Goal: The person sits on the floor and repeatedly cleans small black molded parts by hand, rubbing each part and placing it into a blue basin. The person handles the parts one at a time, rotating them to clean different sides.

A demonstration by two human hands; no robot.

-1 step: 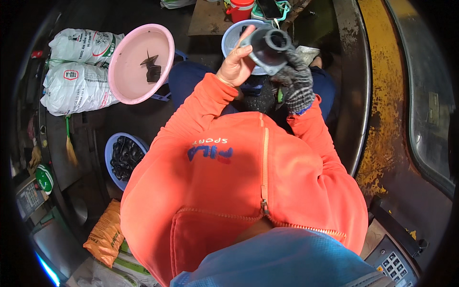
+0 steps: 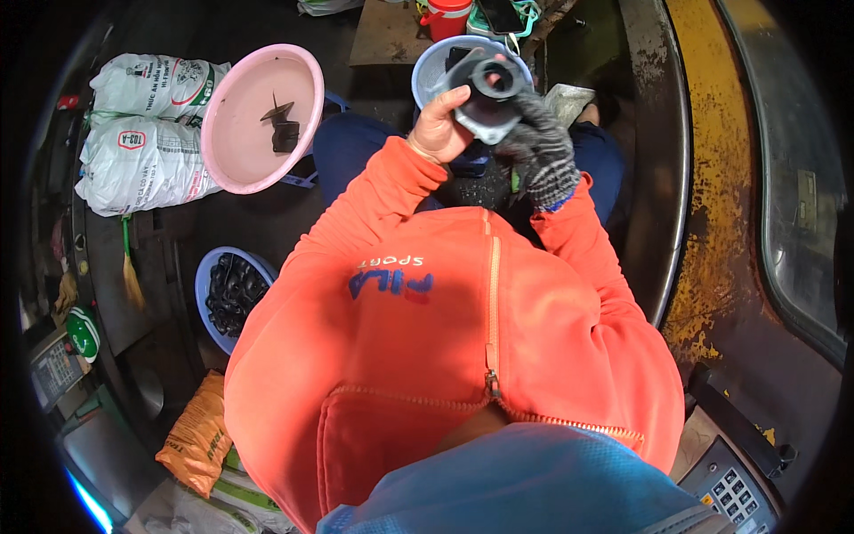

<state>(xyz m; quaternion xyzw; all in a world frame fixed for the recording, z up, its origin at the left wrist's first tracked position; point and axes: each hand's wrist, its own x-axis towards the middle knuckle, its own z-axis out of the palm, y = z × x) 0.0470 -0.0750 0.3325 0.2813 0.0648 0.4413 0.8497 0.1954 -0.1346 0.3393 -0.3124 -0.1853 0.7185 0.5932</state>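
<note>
A dark, hollow part (image 2: 486, 109), with a squarish flange and a round collar, is held up between my two hands above my lap. My bare left hand (image 2: 438, 126) grips its left edge, thumb on the near face. In a grey and black knit glove, my right hand (image 2: 546, 157) is closed on its right side; the gloved fingertips are partly hidden. Something small and green (image 2: 515, 181) shows under the glove, too little of it to name. Just behind the part stands a light blue basin (image 2: 429, 76) with dark things in it.
At the left, a pink basin (image 2: 233, 165) holds two dark pieces. A smaller blue basin (image 2: 203, 294) is full of black parts. White sacks (image 2: 147, 165) lie farther left, an orange bag (image 2: 197, 436) below. A rusty yellow frame (image 2: 698, 222) borders my right; a red container (image 2: 447, 20) stands ahead.
The part has shifted slightly left and toward me, and its collar opening has turned more toward view. Both hands have moved with it and still hold it.
</note>
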